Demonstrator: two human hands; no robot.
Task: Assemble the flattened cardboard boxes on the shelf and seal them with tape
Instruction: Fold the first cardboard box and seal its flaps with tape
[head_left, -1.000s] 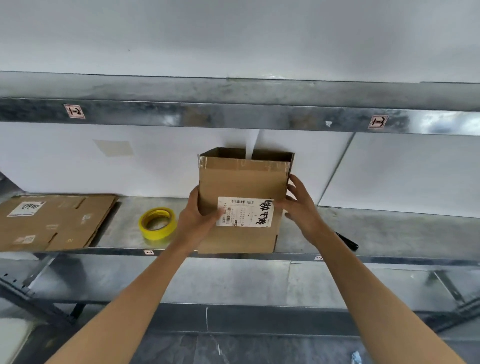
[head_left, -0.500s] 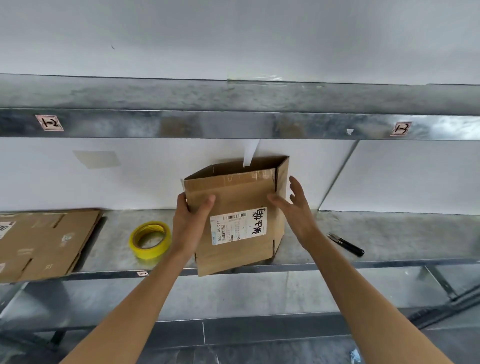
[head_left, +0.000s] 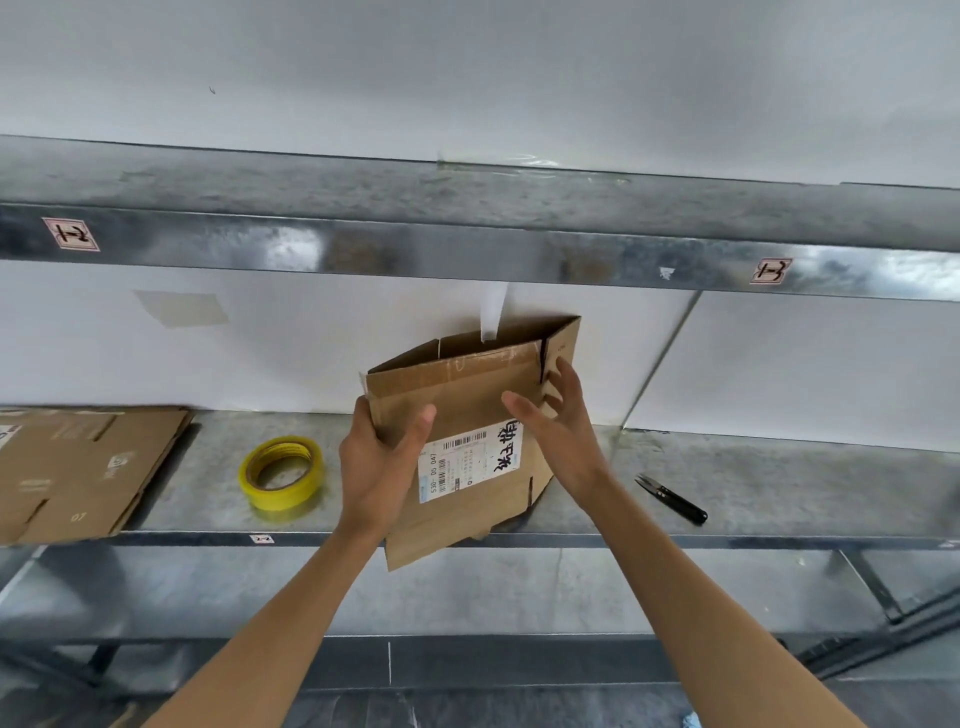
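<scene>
A brown cardboard box (head_left: 467, 395) with a white shipping label stands opened and tilted at the shelf's front edge, its lower corner hanging past the edge. My left hand (head_left: 382, 460) grips its left side, thumb across the front face. My right hand (head_left: 558, 426) rests with spread fingers on the box's right front corner. A yellow roll of tape (head_left: 280, 473) lies on the shelf left of the box. Flattened cardboard (head_left: 78, 467) lies at the far left.
Small black snips (head_left: 672, 499) lie on the metal shelf (head_left: 779, 488) to the right of the box. An upper shelf beam (head_left: 467, 254) runs overhead. A white wall panel closes the back. A lower shelf level sits below.
The box has tipped from upright to slanted and slid partly off the front edge. My left hand moved up its left side; my right hand shifted onto the front corner.
</scene>
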